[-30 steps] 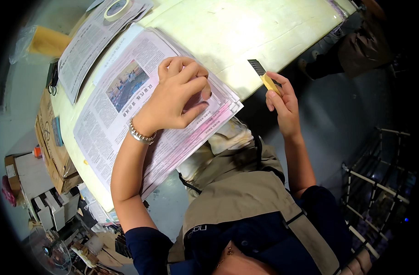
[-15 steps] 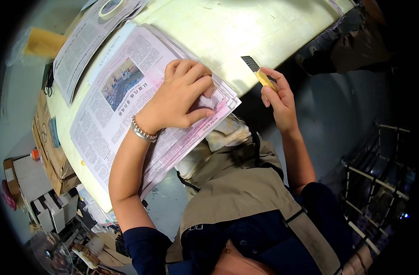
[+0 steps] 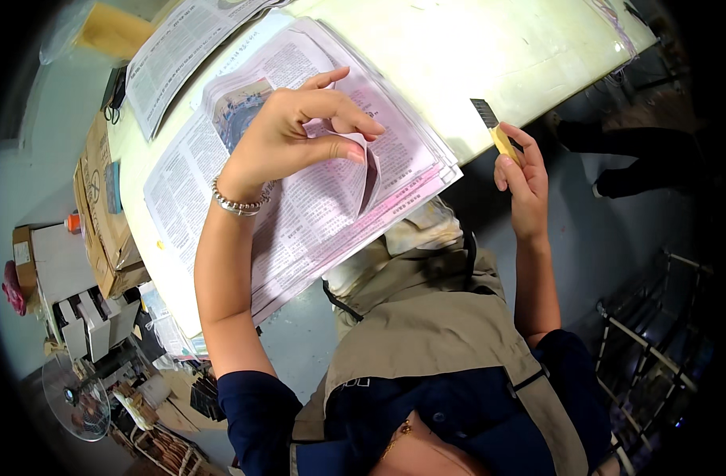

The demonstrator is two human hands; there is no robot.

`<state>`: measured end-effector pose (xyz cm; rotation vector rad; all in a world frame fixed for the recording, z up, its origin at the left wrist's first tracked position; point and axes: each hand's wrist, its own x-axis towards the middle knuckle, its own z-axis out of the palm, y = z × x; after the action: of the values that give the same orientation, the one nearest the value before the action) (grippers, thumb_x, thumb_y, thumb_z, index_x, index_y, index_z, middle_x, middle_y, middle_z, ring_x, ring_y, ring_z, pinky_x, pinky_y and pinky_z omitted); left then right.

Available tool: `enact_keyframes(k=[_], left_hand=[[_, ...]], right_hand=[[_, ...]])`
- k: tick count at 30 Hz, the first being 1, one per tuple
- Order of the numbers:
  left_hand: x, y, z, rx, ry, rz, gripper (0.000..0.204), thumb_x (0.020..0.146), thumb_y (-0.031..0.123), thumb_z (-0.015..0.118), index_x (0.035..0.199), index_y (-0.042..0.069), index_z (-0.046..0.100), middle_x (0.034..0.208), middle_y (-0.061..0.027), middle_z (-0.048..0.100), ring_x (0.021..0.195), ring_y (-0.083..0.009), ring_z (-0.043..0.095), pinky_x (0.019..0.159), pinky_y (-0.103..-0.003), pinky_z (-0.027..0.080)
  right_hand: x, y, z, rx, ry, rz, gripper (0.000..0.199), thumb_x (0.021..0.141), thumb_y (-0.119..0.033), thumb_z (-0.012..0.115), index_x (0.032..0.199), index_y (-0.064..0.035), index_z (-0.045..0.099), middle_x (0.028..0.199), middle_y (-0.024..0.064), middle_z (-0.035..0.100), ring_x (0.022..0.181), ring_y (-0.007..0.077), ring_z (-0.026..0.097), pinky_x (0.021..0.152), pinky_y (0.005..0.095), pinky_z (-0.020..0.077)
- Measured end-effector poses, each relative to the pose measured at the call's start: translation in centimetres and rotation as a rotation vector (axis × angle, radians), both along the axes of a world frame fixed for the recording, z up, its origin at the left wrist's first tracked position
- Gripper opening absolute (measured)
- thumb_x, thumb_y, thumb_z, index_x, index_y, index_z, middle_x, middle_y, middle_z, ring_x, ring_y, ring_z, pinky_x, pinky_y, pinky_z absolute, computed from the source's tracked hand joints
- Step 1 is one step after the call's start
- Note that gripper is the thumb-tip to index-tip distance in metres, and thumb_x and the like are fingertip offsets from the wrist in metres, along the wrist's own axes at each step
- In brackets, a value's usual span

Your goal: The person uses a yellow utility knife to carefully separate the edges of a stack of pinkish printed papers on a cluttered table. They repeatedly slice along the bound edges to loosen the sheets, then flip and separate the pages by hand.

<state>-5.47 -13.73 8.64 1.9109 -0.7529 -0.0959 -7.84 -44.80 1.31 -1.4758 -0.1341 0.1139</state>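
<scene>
My left hand (image 3: 291,135), with a bracelet at the wrist, is over a stack of newspapers (image 3: 299,262) tinted pink along its near right side. Thumb and index finger close on the lifted edge of the top newspaper sheet (image 3: 331,186), which bends up and curls toward the left. Off the table's near right edge, my right hand (image 3: 526,178) grips the short yellow handle of a brush (image 3: 503,143). Its dark, comb-like bristles point up and away, apart from the paper.
More newspaper (image 3: 184,59) lies at the far left of the pale table (image 3: 426,47). Cardboard boxes (image 3: 101,214) and a fan (image 3: 76,397) stand left. A metal rack (image 3: 649,341) is at right. Another person's dark-clothed legs (image 3: 641,151) show beyond the table edge.
My left hand has gone from resting on the stack to raising the top sheet's edge, folding it leftward. The brush stays in my right hand. The whole view has shifted somewhat.
</scene>
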Motion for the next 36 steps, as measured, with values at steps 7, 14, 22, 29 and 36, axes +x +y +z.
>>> enact_keyframes(k=[7,14,22,29,36], left_hand=[[0.0,0.0,-0.4,0.002,0.003,0.011,0.013,0.070,0.013,0.078,0.079,0.011,0.069,0.085,-0.0004,0.071,0.078,-0.0123,0.065,0.113,-0.048,0.019],[0.1,0.1,-0.6,-0.054,0.080,0.028,0.016,0.072,0.011,0.076,0.075,0.012,0.061,0.085,-0.0024,0.070,0.100,-0.0230,0.066,0.113,-0.051,0.016],[0.6,0.1,-0.7,-0.210,-0.067,0.048,0.017,0.067,0.012,0.078,0.065,0.012,0.061,0.095,-0.0062,0.066,0.118,-0.0325,0.052,0.107,-0.051,0.027],[1.5,1.4,-1.9,-0.462,-0.016,-0.033,0.013,0.066,0.005,0.078,0.072,0.009,0.067,0.082,-0.0028,0.060,0.108,-0.0278,0.057,0.098,-0.044,0.043],[2.2,2.4,-3.6,-0.768,0.051,-0.059,0.014,0.074,0.016,0.076,0.077,0.011,0.063,0.082,-0.0027,0.059,0.108,-0.0304,0.056,0.100,-0.046,0.039]], right_hand=[[-0.2,-0.1,-0.1,-0.006,0.009,0.012,0.039,0.089,-0.002,0.046,0.128,-0.0004,0.046,0.076,-0.0025,0.046,0.063,0.0038,0.037,0.058,0.0175,0.0316],[-0.3,0.0,0.1,-0.014,0.005,0.009,0.038,0.090,-0.002,0.046,0.128,-0.0006,0.046,0.075,-0.0027,0.045,0.063,0.0036,0.037,0.058,0.0175,0.0316],[-0.4,0.0,-0.2,-0.033,0.017,-0.012,0.038,0.089,-0.002,0.046,0.127,-0.0007,0.047,0.072,-0.0037,0.044,0.062,0.0032,0.037,0.057,0.0173,0.0312],[-0.6,0.3,-0.2,-0.028,0.012,-0.002,0.037,0.090,-0.002,0.046,0.127,-0.0007,0.047,0.073,-0.0034,0.044,0.062,0.0034,0.037,0.057,0.0170,0.0310],[-2.4,3.7,2.8,-0.173,-0.471,0.001,0.031,0.087,0.005,0.042,0.112,0.0020,0.060,0.081,0.0031,0.045,0.069,0.0104,0.040,0.061,0.0233,0.0346]])
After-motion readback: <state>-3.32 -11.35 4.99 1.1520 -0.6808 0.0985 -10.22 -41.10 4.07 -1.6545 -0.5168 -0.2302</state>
